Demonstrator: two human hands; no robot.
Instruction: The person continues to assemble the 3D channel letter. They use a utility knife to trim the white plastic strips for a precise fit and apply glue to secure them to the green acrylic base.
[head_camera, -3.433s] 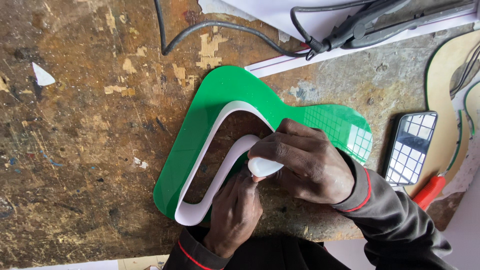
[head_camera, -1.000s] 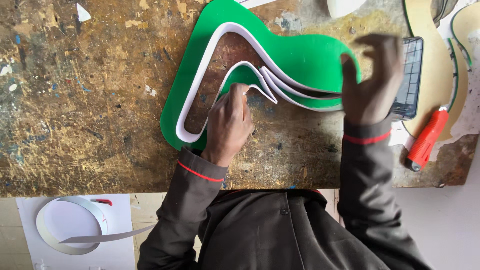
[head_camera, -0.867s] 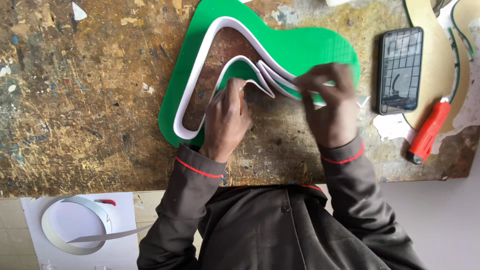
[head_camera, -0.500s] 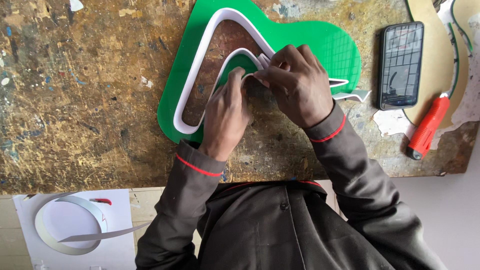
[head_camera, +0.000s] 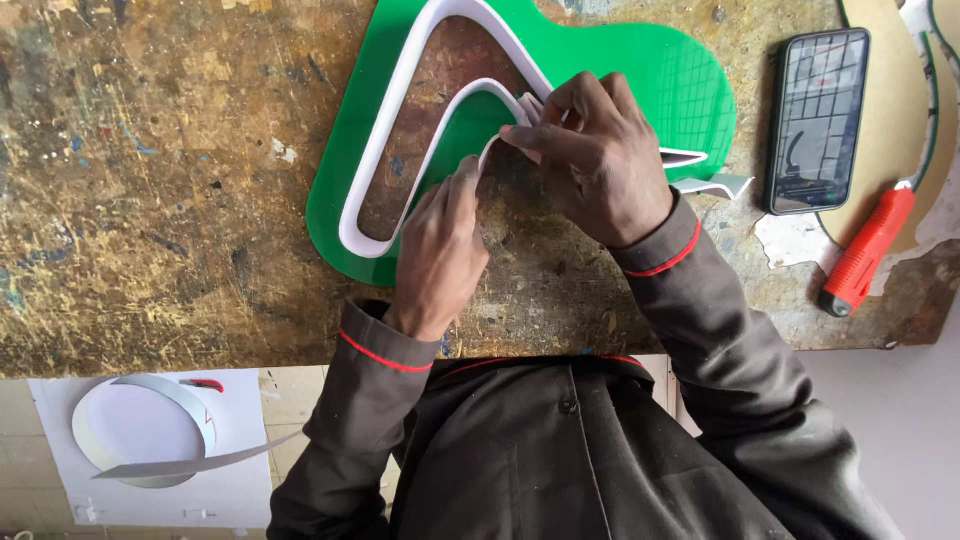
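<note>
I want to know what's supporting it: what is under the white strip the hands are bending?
The white strip stands on edge on a green plastic sheet, which lies on the worn wooden workbench. The left hand and right hand cover the strip's bend there.

- The right hand (head_camera: 600, 160), lifted clear near the phone (head_camera: 815, 120) a second ago, has come back down and now pinches the white strip (head_camera: 400, 150) at its inner bend, just beside the left hand (head_camera: 440, 250).
- The left hand's fingertips have slid up to press the strip beside the right thumb.
- The strip's loose ends, earlier fanned wide, now lie mostly beneath the right hand.
</note>
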